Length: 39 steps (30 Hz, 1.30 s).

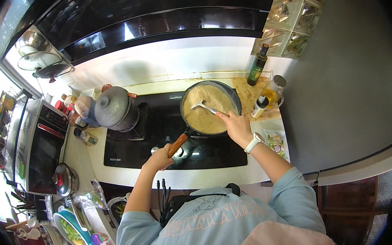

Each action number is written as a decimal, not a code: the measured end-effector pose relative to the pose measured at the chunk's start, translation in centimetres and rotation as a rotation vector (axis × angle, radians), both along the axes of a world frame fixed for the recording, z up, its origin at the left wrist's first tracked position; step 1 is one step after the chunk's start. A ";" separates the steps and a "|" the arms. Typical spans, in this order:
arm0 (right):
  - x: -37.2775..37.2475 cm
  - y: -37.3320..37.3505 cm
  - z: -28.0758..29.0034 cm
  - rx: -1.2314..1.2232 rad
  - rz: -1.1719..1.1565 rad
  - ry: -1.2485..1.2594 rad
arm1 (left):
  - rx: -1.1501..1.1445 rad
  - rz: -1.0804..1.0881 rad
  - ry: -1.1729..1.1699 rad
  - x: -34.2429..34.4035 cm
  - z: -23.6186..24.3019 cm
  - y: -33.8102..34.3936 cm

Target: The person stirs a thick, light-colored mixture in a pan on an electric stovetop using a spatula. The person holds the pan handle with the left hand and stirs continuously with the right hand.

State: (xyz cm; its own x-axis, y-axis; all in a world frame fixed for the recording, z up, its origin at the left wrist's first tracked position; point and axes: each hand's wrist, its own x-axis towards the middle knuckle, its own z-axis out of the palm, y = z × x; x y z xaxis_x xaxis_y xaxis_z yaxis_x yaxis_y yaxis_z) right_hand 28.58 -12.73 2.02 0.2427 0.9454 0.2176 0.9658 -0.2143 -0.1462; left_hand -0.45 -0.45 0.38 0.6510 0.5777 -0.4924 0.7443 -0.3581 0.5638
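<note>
A frying pan [185,121] sits on the right burner of a black glass cooktop [211,158], holding pale yellow, powdery-looking food [210,95]. My left hand [160,158] is closed around the pan's wooden handle [179,142]. My right hand [234,128] grips a metal turner [199,105], whose head rests in the food near the pan's middle. A lidded grey pot [117,108] stands on the left burner.
An oil bottle [257,68], glass jug [276,90] and shaker [260,109] stand right of the pan, beside a grey panel [341,80]. A microwave [44,150], condiments [85,135] and a small pot [70,180] line the left. A black range hood [160,5] hangs above.
</note>
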 end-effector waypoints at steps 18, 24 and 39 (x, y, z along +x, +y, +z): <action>5.2 3.5 10.4 -0.165 0.006 -0.321 | 0.023 -0.008 0.026 0.0 0.1 -0.1; 4.7 7.3 9.8 -0.498 0.014 -0.457 | -0.011 0.003 0.039 0.1 0.0 0.0; 14.8 6.3 7.6 -1.205 -0.400 0.828 | -0.029 0.012 0.025 0.2 -0.2 0.0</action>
